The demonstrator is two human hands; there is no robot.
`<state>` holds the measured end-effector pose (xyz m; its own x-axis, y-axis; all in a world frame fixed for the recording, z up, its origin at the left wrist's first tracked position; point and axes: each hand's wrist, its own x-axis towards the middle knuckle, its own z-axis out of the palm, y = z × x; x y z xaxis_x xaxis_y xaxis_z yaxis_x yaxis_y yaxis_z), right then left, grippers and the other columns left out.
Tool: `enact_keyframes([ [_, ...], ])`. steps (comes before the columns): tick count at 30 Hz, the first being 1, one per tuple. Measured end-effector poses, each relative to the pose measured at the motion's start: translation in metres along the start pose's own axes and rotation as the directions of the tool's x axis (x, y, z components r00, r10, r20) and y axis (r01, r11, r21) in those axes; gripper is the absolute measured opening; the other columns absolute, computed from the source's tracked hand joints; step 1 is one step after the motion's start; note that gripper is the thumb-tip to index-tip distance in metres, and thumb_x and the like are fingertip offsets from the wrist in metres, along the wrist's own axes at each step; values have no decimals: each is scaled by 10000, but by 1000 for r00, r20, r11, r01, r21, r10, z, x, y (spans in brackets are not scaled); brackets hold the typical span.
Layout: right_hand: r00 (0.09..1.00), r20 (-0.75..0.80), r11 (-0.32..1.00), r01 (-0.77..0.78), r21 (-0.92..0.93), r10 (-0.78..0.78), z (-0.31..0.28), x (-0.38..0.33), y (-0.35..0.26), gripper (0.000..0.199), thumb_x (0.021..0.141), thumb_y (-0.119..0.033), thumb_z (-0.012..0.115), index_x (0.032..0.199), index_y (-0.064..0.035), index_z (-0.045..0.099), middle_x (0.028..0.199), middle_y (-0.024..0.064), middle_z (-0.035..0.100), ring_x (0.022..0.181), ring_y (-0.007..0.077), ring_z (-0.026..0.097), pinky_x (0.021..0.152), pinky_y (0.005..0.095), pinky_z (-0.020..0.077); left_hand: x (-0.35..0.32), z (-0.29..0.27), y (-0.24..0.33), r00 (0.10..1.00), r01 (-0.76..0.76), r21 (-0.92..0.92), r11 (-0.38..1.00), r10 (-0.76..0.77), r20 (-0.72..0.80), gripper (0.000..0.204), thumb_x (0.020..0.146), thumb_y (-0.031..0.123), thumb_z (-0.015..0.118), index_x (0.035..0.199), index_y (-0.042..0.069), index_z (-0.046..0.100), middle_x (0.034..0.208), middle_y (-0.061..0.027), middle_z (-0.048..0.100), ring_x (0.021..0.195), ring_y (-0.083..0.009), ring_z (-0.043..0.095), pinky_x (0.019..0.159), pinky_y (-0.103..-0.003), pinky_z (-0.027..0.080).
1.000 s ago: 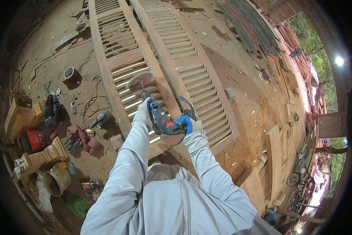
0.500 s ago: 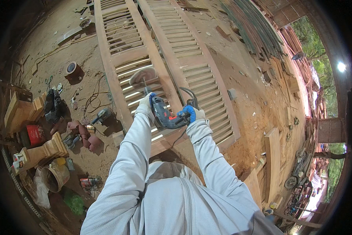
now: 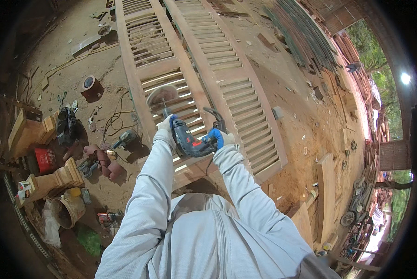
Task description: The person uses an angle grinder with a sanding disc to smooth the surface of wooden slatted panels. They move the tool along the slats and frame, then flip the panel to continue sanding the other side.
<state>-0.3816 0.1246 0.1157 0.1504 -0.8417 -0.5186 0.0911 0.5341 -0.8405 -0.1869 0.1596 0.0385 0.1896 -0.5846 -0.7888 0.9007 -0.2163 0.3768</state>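
Both my gloved hands are on a dark power drill fitted with a round sanding disc. My left hand is closed around the front of the drill body, just behind the chuck. At the rear, my right hand wraps the handle, and a black cord loops up beside it. The disc sits over the left slatted wooden shutter, near its left side rail; whether it touches the wood I cannot tell. A second louvred shutter lies alongside on the right.
On the dirt floor to the left lie another power tool, reddish sandpaper rolls, a red container and a bucket. Wooden planks rest at the right, with a motorbike beyond. Long dark strips are stacked at the far right.
The drill and both hands have shifted left and slightly nearer to me. The disc moved from the middle of the slats toward the left rail.
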Motion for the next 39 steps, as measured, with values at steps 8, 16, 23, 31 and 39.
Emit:
enact_keyframes([
  [8, 994, 111, 991, -35, 129, 20, -34, -3, 23, 41, 726, 41, 637, 765, 31, 629, 721, 111, 639, 673, 261, 689, 650, 346, 592, -8, -5, -11, 1000, -22, 25, 999, 22, -20, 194, 804, 258, 700, 856, 96, 607, 679, -79, 626, 533, -244, 604, 508, -402, 525],
  [16, 995, -77, 992, -57, 116, 66, -25, -7, -4, 113, 666, -3, 684, 769, 35, 656, 663, 93, 642, 551, 206, 642, 550, 304, 552, 12, 7, -21, 985, 105, -14, 994, -102, 142, 186, 866, 300, 634, 818, 120, 623, 669, -76, 634, 550, -271, 602, 531, -436, 528],
  [23, 981, -132, 977, 162, 136, -144, -28, -19, -48, 112, 690, 16, 705, 787, 18, 650, 674, 79, 642, 558, 164, 628, 538, 288, 532, 5, 73, -20, 965, -21, 26, 999, 13, 264, 213, 892, 351, 611, 800, 161, 638, 688, -36, 647, 559, -203, 589, 548, -396, 505],
  [31, 989, -88, 988, 127, 92, -119, -11, -7, -32, 148, 707, 14, 691, 836, 24, 621, 688, 87, 631, 581, 194, 642, 592, 321, 568, 38, 51, -5, 988, 79, 112, 991, -93, 127, 265, 859, 405, 620, 769, 156, 638, 675, -64, 641, 549, -278, 579, 535, -449, 503],
  [39, 997, -12, 995, 77, 56, -76, 9, 27, -27, 126, 663, 13, 641, 784, 37, 617, 641, 102, 629, 523, 204, 630, 504, 314, 530, 46, 25, 11, 984, 93, 8, 996, -93, 153, 271, 852, 373, 616, 762, 118, 625, 669, -102, 640, 550, -303, 610, 566, -475, 548],
])
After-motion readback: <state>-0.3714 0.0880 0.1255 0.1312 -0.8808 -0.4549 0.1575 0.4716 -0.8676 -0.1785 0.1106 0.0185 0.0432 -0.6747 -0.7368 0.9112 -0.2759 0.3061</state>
